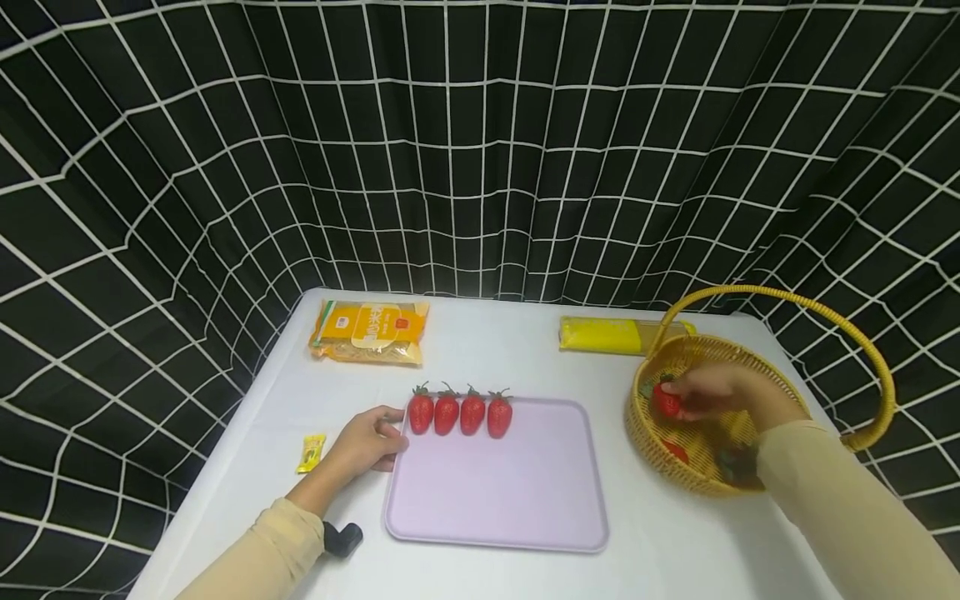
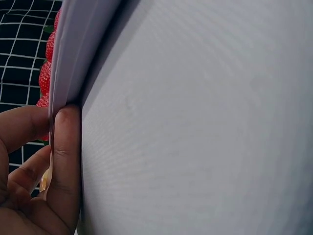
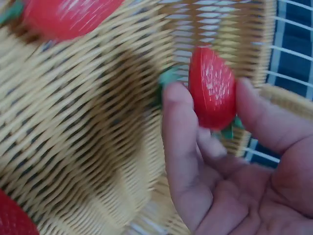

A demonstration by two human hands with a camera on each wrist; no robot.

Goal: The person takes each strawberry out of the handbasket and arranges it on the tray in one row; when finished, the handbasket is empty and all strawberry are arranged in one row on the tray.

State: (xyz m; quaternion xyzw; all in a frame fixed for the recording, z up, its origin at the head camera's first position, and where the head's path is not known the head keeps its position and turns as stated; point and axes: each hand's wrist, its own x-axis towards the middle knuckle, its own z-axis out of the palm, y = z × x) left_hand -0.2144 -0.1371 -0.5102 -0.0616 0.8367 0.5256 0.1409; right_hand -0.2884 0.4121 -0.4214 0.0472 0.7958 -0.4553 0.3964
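Note:
Inside the yellow wicker basket point(image 1: 667, 468) at the right, my right hand point(image 1: 716, 392) pinches a red strawberry point(image 3: 211, 90) between thumb and fingers. Another strawberry point(image 1: 675, 451) lies lower in the basket, and the right wrist view shows part of a strawberry point(image 3: 73, 17) at its top edge. My left hand point(image 1: 365, 442) grips the left rim of a pale lilac tray point(image 1: 498, 492), its thumb and a finger on either side of the rim. Several strawberries point(image 1: 472, 414) stand in a row along the tray's far edge, leaves pointing away from me.
An orange noodle packet point(image 1: 371, 333) lies at the table's back left. A long yellow packet point(image 1: 600, 335) is behind the basket, partly hidden by it. A small yellow wrapped sweet point(image 1: 311, 453) sits left of my left hand. The basket's tall handle point(image 1: 832, 312) arches over my right forearm.

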